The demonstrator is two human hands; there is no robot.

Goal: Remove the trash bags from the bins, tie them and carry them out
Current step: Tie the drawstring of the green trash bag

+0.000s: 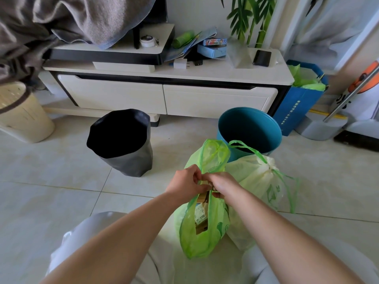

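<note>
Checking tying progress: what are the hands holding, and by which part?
Both the left hand and right hand pinch the bright green plastic trash bag by its handle straps above the opening.

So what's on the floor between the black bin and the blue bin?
Nothing: bare floor tile between the black bin and the blue bin, seen in the head view.

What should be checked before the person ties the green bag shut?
1. Grip: left hand and right hand both pinch the green bag's handles: ok.
2. Mouth of the green bag closed: not ok, packaging shows through a gap.
3. Neighbouring pale drawstring bag cinched shut: ok.
4. Liner out of teal bin: ok, none shows.
5. Liner out of black bin: cannot tell.
</note>
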